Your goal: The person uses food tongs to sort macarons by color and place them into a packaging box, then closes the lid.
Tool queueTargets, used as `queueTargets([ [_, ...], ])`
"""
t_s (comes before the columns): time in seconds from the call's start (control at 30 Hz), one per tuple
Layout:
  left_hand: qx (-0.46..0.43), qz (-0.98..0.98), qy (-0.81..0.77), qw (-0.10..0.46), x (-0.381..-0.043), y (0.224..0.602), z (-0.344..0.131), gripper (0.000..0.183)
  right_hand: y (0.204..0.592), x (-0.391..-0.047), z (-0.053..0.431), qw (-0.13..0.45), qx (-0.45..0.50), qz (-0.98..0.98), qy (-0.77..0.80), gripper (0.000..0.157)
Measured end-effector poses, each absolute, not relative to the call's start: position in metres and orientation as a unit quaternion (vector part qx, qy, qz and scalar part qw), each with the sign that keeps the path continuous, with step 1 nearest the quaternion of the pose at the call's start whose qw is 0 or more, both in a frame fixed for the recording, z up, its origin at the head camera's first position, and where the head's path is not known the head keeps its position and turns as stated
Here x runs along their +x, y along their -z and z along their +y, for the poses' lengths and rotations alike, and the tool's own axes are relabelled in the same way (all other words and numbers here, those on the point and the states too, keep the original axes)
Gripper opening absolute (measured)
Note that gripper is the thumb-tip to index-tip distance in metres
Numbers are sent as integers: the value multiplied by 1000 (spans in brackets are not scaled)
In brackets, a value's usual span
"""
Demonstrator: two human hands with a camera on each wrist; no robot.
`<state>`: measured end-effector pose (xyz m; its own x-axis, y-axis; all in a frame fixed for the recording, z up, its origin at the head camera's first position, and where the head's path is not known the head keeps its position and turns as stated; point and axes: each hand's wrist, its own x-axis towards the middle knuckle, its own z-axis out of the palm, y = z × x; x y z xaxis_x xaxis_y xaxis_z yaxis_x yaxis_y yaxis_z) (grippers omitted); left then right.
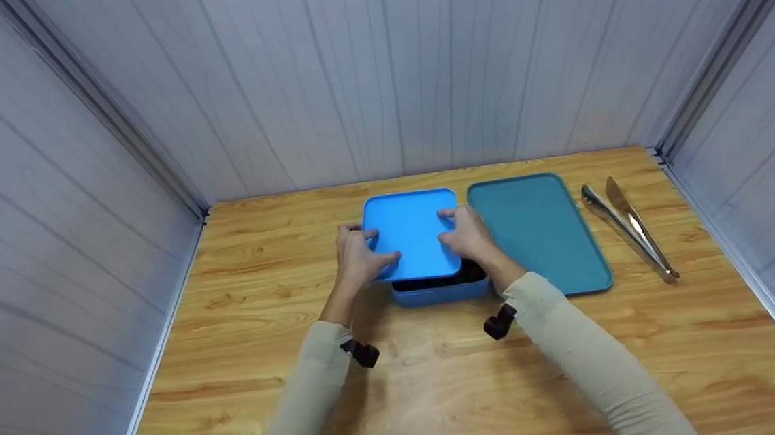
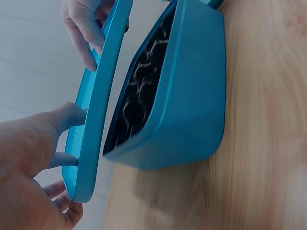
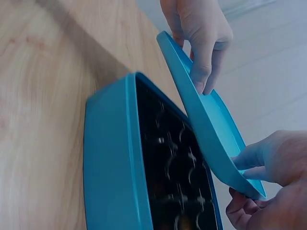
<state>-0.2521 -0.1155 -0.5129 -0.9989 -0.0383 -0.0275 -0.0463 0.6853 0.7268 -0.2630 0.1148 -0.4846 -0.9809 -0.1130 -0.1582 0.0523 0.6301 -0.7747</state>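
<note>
A light blue rectangular lid [image 1: 410,233] with a raised rim is held up by both hands, one at each side. The left hand [image 1: 358,257] grips its left edge, thumb and a finger on the upper face and other fingers beneath. On the right edge the right hand [image 1: 467,234] pinches it in the same way. Below the lid stands a blue box [image 1: 442,294], partly covered from above. In the right wrist view a black insert [image 3: 175,158] with several round compartments shows inside the box; what the compartments hold is too dark to tell. Lid and box are apart at the near side.
A teal tray [image 1: 539,234] lies right of the box, close against it. Farther right on the wooden table [image 1: 254,363] lie metal tongs [image 1: 623,225] and a long utensil with a broad flat blade [image 1: 622,201]. Panel walls enclose the back and sides.
</note>
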Motion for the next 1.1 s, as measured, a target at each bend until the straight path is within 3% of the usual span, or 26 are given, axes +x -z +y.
queueTargets([
  [0.13,-16,923,-385,-8,-255,512,-105,76,484,-264,123,89,-15,898,430,60],
  [0.37,22,927,-371,-56,-254,513,-94,77,483,-266,139,66,-21,891,449,95],
  [0.5,63,929,-348,-108,-251,516,-92,77,477,-269,150,68,-15,881,467,100],
  [0.6,91,928,-330,-147,-249,519,-91,76,471,-271,157,73,-14,872,483,94],
  [0.87,139,909,-331,-210,-243,522,-89,74,458,-274,170,48,-12,851,523,50],
  [1.1,136,847,-463,-223,-243,518,-92,100,451,-273,171,5,-37,845,533,32],
])
